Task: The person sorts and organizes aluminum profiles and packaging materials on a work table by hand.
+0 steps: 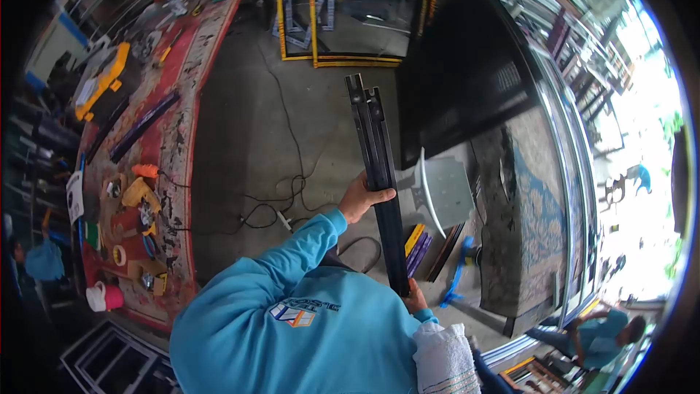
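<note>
Two long black metal profiles [380,168] lie side by side in front of my body, their far ends pointing away from me and slightly uneven. My left hand [359,199] is wrapped round them near the middle, thumb across the top. Close to their near end, my right hand [415,297] grips them at the lower right; part of it is hidden by the profiles and the sleeve. A white cloth [443,357] hangs by my right forearm.
At left stands a carpeted table [169,197] with tools and a yellow-black case [106,87]. Ahead are yellow-edged frames [357,64] and a large black panel [467,73]. A grey chair [446,190] is at right, cables [292,138] cross the floor, and another person [601,335] is at lower right.
</note>
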Motion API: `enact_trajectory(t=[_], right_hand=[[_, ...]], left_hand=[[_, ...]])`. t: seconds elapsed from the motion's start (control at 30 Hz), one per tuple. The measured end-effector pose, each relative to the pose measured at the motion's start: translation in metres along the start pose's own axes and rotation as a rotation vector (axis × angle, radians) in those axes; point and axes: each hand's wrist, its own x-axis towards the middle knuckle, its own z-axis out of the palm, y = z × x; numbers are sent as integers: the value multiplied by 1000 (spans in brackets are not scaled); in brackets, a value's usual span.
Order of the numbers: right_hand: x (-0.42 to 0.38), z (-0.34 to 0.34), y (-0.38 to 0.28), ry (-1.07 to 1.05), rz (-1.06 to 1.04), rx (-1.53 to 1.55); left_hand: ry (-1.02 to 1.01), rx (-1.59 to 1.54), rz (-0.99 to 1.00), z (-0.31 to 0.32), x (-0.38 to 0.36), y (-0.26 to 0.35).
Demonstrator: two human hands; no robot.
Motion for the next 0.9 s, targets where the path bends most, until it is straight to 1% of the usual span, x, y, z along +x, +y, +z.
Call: enact_trajectory(t=[0.07,0.1,0.17,0.2,0.23,0.3,0.33,0.37,0.4,0.43,0.47,0.5,0.57,0.63,0.7,0.73,0.77,0.9], right_hand=[[38,8,-25,-9,-12,-53],[60,10,-33,-48,-26,-94],[104,16,-41,-131,-52,35],[124,19,-50,-68,-129,-145],[139,20,-77,-103,-147,-158],[164,22,-124,-169,-74,-321],[179,27,-131,-143,-172,-420],[190,31,-143,-159,-188,-420],[191,35,-193,-169,-138,-401],[195,39,-225,-175,-88,-382],[215,43,-200,-150,-178,-372],[226,43,-203,-159,-195,-372],[249,50,-207,-206,-152,-279],[262,49,-235,-214,-175,-281],[282,45,-255,-249,-278,-205],[294,42,-259,-253,-235,-257],[309,45,-262,-255,-250,-261],[374,56,-279,-272,-373,-275]], left_hand=[[49,-55,39,-34,17,26],[72,-23,31,-51,26,40],[149,-11,55,-82,40,68],[172,-5,69,-96,45,79],[185,11,79,-108,49,93],[226,14,114,-125,54,121],[238,18,128,-132,54,133],[256,23,140,-138,56,143],[272,-15,147,-142,58,152],[284,-54,154,-146,60,160],[295,-51,167,-148,61,168],[295,-70,169,-150,61,178],[304,-77,184,-157,63,197],[311,-71,233,-161,67,208],[303,-54,258,-174,78,218],[286,-73,263,-179,83,225],[269,-91,273,-184,89,232],[292,-71,319,-207,123,256]])
